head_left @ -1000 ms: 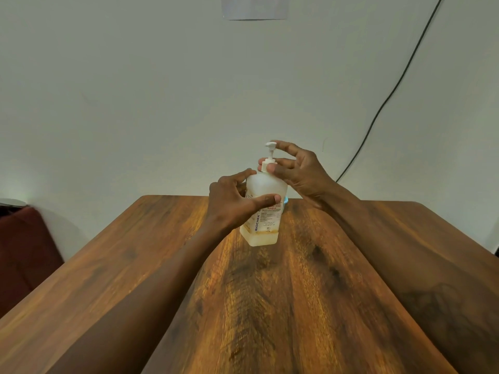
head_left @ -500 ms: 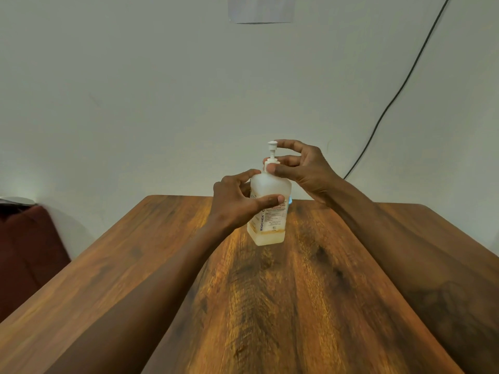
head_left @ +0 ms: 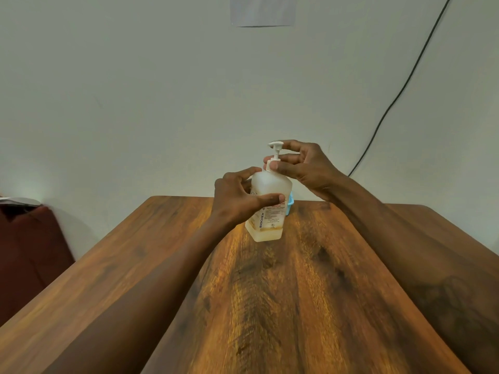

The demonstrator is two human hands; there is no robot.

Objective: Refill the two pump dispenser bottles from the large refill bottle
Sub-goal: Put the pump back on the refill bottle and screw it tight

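Observation:
A translucent pump dispenser bottle (head_left: 271,211) with a printed label stands tilted a little on the wooden table (head_left: 310,292), a shallow layer of yellowish liquid at its bottom. My left hand (head_left: 237,201) grips the bottle's body, thumb across the front. My right hand (head_left: 305,166) pinches the white pump collar at the neck, its index finger stretched to the pump head (head_left: 275,144). A small blue object (head_left: 289,205) peeks out behind the bottle, mostly hidden. No large refill bottle is in view.
The table runs to a white wall close behind the bottle. A black cable (head_left: 399,93) hangs down the wall at the right. A dark red seat (head_left: 29,255) stands left of the table. A paper sheet (head_left: 262,12) is fixed high on the wall.
The view has shifted slightly, so bottle and hands sit a little further right. My right fingers have crept round the pump collar; both grips stay on the bottle.

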